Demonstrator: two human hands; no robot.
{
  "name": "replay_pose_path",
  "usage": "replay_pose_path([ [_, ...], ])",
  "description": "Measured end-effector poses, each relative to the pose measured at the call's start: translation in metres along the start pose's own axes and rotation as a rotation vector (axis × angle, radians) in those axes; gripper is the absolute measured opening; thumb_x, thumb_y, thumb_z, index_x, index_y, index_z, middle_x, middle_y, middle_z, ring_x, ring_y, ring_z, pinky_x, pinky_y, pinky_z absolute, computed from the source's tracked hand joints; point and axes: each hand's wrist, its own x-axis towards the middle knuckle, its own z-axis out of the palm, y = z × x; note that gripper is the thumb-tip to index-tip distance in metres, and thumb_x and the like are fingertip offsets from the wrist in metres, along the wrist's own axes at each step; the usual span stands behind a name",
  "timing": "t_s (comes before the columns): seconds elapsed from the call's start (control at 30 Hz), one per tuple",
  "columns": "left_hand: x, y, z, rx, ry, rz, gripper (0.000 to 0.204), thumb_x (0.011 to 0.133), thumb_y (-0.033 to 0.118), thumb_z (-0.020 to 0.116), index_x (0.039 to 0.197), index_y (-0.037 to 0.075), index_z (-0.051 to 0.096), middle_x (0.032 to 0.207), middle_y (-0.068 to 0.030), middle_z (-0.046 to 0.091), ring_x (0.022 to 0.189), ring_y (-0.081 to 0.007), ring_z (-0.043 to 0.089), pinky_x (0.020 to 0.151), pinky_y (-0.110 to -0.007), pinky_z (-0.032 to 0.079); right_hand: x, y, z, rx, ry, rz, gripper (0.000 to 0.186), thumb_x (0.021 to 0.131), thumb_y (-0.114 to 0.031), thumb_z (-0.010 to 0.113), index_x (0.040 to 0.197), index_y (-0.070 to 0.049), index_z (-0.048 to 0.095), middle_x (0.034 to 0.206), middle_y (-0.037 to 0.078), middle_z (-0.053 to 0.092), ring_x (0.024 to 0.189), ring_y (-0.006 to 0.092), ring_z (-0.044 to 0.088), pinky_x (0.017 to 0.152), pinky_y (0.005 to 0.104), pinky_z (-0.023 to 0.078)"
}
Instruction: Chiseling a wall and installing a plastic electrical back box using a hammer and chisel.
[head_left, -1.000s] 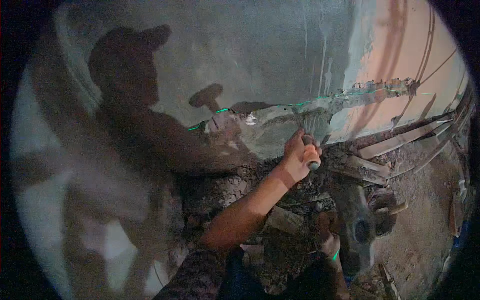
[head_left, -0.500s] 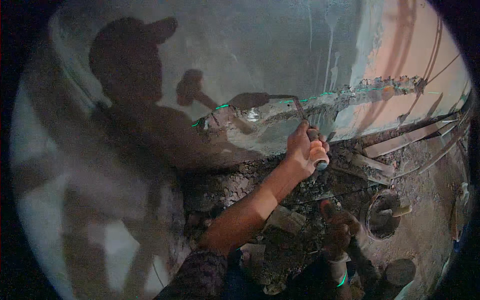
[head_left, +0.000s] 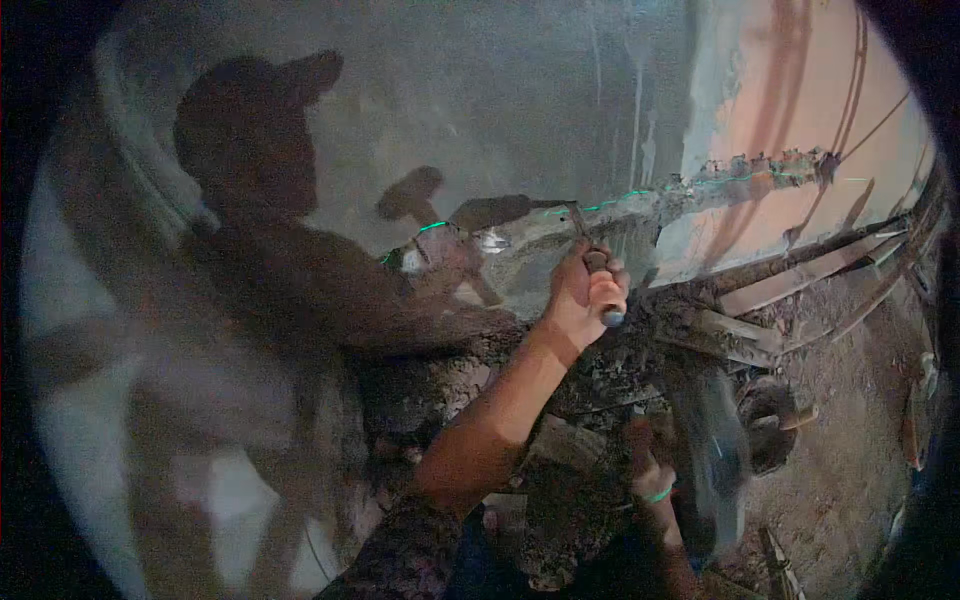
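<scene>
My left hand is wrapped round the orange grip of a chisel, whose steel shaft points up into a rough, chipped groove in the plastered wall. Lower right, over the rubble, my right hand grips the handle of a hammer; its head is smeared by motion. A thin bright green line runs along the chipped strip and also falls on my right wrist. A large shadow of a capped head, arms and hammer covers the wall's left part.
Broken rubble lies along the wall's foot, with long planks to the right. A round hole with a short pale pipe in it sits in the dirt floor. Cables or strips curve along the right side.
My right hand and hammer dropped to the lower right half a second ago and have since swung back up. My left hand and chisel shifted slightly right, then back left, still touching the groove.
</scene>
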Motion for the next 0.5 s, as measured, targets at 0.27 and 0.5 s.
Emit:
replay_pose_path([
  [0.27, -0.001, 0.0, 0.027, 0.288, 0.229, 0.313, 0.027, 0.095, 0.032, 0.054, 0.086, 0.007, 0.054, 0.076, -0.0059, 0.055, 0.058, -0.0163, 0.051, 0.042, -0.029, 0.046, 0.039, 0.036, 0.011, 1.057, 0.008, 0.114, 0.025, 0.101, -0.02, 0.052, 0.119, -0.002, 0.054, 0.106, 0.009, 0.058, 0.105, 0.027, 0.061, 0.101, 0.0398, 0.049],
  [0.5, 0.012, -0.002, 0.021, 0.155, 0.133, 0.273, 0.032, 0.102, 0.037, 0.046, 0.091, 0.008, 0.05, 0.073, -0.012, 0.054, 0.056, -0.0187, 0.049, 0.037, -0.024, 0.036, 0.018, 0.026, 0.007, 0.808, 0.282, 0.394, 0.037, 0.102, -0.02, 0.053, 0.131, 0.002, 0.054, 0.123, 0.014, 0.06, 0.098, 0.0202, 0.061, 0.09, 0.0342, 0.05],
])
